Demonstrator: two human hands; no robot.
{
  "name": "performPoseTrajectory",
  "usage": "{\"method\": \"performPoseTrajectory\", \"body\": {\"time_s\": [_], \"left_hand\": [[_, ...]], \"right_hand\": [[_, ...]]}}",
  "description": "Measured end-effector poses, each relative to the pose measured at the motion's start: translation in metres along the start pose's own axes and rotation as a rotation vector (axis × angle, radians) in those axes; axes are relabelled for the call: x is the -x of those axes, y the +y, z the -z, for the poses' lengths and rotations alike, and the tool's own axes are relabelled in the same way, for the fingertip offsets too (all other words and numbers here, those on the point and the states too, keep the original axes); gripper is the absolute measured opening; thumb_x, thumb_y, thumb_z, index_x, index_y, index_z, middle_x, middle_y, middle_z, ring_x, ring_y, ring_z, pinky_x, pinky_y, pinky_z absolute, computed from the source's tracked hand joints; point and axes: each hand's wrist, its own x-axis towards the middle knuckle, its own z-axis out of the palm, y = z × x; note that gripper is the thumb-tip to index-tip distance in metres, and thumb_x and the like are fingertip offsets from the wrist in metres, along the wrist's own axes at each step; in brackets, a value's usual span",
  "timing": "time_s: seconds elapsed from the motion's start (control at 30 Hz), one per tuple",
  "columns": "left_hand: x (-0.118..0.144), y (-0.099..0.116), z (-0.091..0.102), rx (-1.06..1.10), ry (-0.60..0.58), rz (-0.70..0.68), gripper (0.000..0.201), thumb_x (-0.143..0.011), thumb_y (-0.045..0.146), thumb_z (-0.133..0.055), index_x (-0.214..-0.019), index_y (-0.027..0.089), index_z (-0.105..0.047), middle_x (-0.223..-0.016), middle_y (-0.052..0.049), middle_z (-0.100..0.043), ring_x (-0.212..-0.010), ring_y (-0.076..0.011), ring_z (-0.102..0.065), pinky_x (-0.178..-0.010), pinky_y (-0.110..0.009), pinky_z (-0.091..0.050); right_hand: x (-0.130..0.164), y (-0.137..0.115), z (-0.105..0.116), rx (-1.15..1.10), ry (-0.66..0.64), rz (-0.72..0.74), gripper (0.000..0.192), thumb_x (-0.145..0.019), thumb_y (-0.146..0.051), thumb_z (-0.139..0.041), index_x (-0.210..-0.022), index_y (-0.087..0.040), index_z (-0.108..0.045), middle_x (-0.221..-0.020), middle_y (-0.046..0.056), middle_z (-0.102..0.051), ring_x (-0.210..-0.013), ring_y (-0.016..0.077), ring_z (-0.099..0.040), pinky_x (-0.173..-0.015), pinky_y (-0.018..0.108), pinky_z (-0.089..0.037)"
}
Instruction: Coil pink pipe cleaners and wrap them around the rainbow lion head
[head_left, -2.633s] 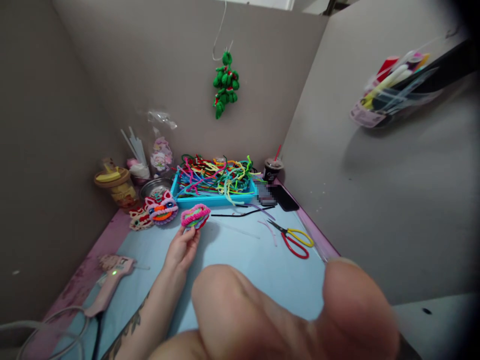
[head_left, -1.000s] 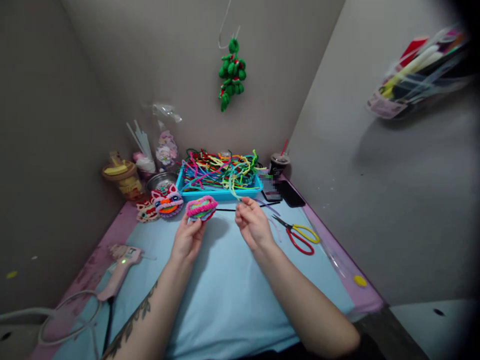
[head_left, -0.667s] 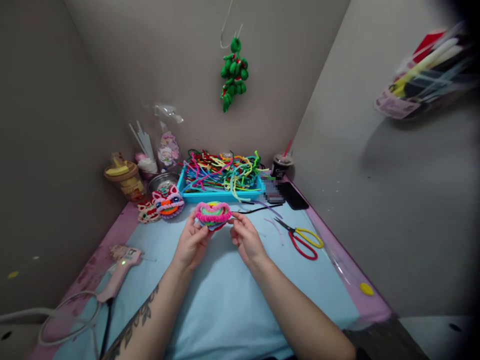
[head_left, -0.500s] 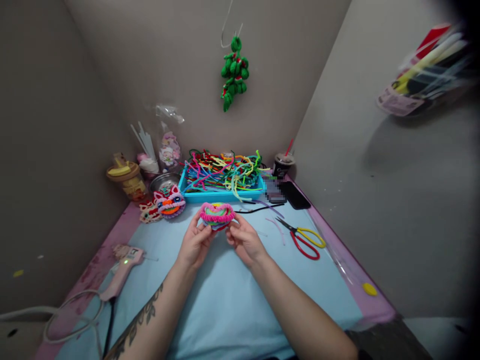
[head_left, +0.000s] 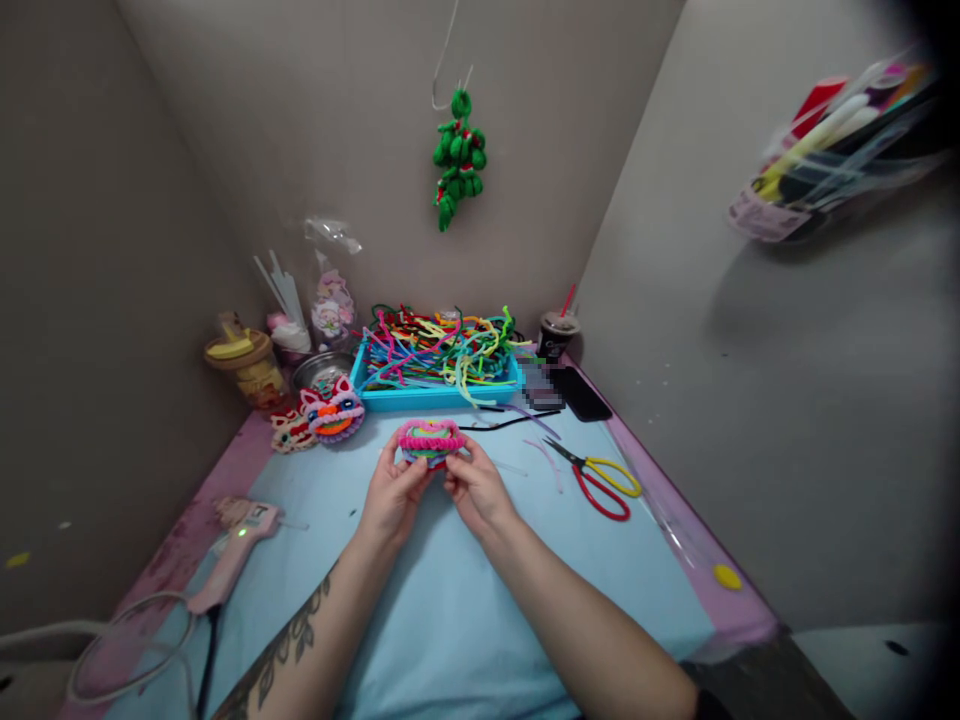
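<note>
Between both hands, above the blue table cover, is a fuzzy pipe-cleaner piece with a bright pink rim and green, yellow, blue and red parts. My left hand pinches its left side, thumb at the lower front. On the right side, my right hand grips it with thumb and bent fingers. The backs of the fingers behind the piece are hidden. Beyond my left hand lie two finished-looking pipe-cleaner lion heads, one purple and orange, the other cream and red.
A blue tray heaped with pipe cleaners stands at the back. Scissors with red and yellow handles lie right. A pink glue gun, its light green, rests left with a looped cable. A phone and a drink cup are back right.
The pink-rimmed piece has tilted slightly, so its opening looks narrower, and my right thumb has come up against its lower edge. The whole view has shifted a little.
</note>
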Motion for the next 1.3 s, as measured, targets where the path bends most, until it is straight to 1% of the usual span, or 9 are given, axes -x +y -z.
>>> {"method": "performPoseTrajectory", "body": {"time_s": [0.13,0.47,0.67,0.77,0.87,1.0,1.1,1.23,1.3], "left_hand": [[-0.001,-0.001,0.001,-0.003,-0.002,0.0,0.071,-0.057,0.005,-0.081,-0.12,0.023,-0.053,-0.082,0.0,-0.071,-0.07,-0.0127,-0.068,-0.069,-0.019,-0.054],[-0.003,-0.003,0.0,-0.014,0.049,0.003,0.063,-0.057,0.009,-0.083,-0.113,0.021,-0.056,-0.076,0.001,-0.071,-0.067,-0.013,-0.067,-0.066,-0.02,-0.053],[-0.001,-0.003,-0.001,-0.074,-0.003,0.0,0.057,-0.06,0.013,-0.082,-0.11,0.02,-0.055,-0.084,-0.002,-0.072,-0.073,-0.0154,-0.068,-0.069,-0.023,-0.053],[0.001,-0.004,-0.002,-0.094,-0.047,-0.027,0.065,-0.06,0.013,-0.083,-0.117,0.021,-0.052,-0.091,-0.003,-0.072,-0.079,-0.0157,-0.068,-0.074,-0.023,-0.052],[0.001,-0.007,-0.002,-0.114,-0.084,-0.052,0.083,-0.056,0.012,-0.084,-0.128,0.023,-0.044,-0.097,-0.004,-0.072,-0.085,-0.0168,-0.068,-0.077,-0.024,-0.051],[0.0,-0.012,0.0,-0.149,-0.043,-0.066,0.098,-0.058,0.013,-0.084,-0.139,0.022,-0.031,-0.089,-0.004,-0.073,-0.078,-0.015,-0.067,-0.076,-0.025,-0.049],[-0.002,-0.009,0.002,-0.124,-0.012,-0.07,0.099,-0.061,0.017,-0.082,-0.142,0.021,-0.025,-0.082,-0.002,-0.072,-0.072,-0.0134,-0.067,-0.073,-0.023,-0.049],[-0.006,0.011,0.008,-0.086,-0.022,-0.097,0.091,-0.063,0.017,-0.081,-0.139,0.021,-0.031,-0.088,-0.003,-0.071,-0.08,-0.0144,-0.067,-0.078,-0.024,-0.048],[-0.008,0.023,0.014,-0.118,-0.09,-0.047,0.087,-0.064,0.017,-0.08,-0.138,0.02,-0.035,-0.089,-0.004,-0.071,-0.083,-0.0173,-0.067,-0.079,-0.027,-0.049]], "right_hand": [[-0.003,0.002,0.002,-0.01,0.021,-0.004,0.047,-0.056,-0.018,-0.078,-0.098,-0.022,-0.056,-0.06,-0.008,-0.056,-0.047,0.0067,-0.047,-0.043,0.017,-0.034],[0.003,0.005,-0.004,0.009,0.026,0.047,0.06,-0.053,-0.016,-0.078,-0.108,-0.023,-0.052,-0.071,-0.006,-0.062,-0.049,0.0057,-0.048,-0.046,0.017,-0.035],[0.006,0.004,-0.007,-0.013,-0.008,0.043,0.066,-0.053,-0.015,-0.077,-0.114,-0.023,-0.051,-0.072,-0.005,-0.063,-0.051,0.0063,-0.05,-0.048,0.017,-0.035],[0.004,0.003,-0.006,-0.038,0.022,0.051,0.066,-0.053,-0.014,-0.077,-0.113,-0.022,-0.052,-0.073,-0.004,-0.064,-0.051,0.007,-0.051,-0.048,0.018,-0.035],[0.001,0.002,-0.005,-0.061,0.06,0.058,0.07,-0.052,-0.014,-0.078,-0.115,-0.022,-0.05,-0.071,-0.005,-0.064,-0.051,0.0076,-0.051,-0.048,0.018,-0.035],[0.002,0.004,-0.006,-0.062,0.071,0.087,0.075,-0.052,-0.012,-0.077,-0.12,-0.021,-0.046,-0.07,-0.005,-0.064,-0.053,0.0077,-0.051,-0.05,0.018,-0.035],[0.006,0.004,-0.007,-0.039,0.016,0.083,0.076,-0.053,-0.009,-0.074,-0.122,-0.023,-0.044,-0.077,-0.004,-0.066,-0.056,0.0079,-0.053,-0.052,0.018,-0.036],[0.007,-0.006,-0.001,-0.069,-0.188,-0.117,0.082,-0.05,-0.005,-0.068,-0.124,-0.029,-0.042,-0.094,-0.002,-0.066,-0.078,0.0158,-0.063,-0.062,0.025,-0.044],[0.003,-0.016,0.006,-0.124,-0.232,-0.188,0.077,-0.056,-0.011,-0.068,-0.125,-0.03,-0.041,-0.099,0.0,-0.066,-0.087,0.0181,-0.064,-0.069,0.03,-0.047]]}}
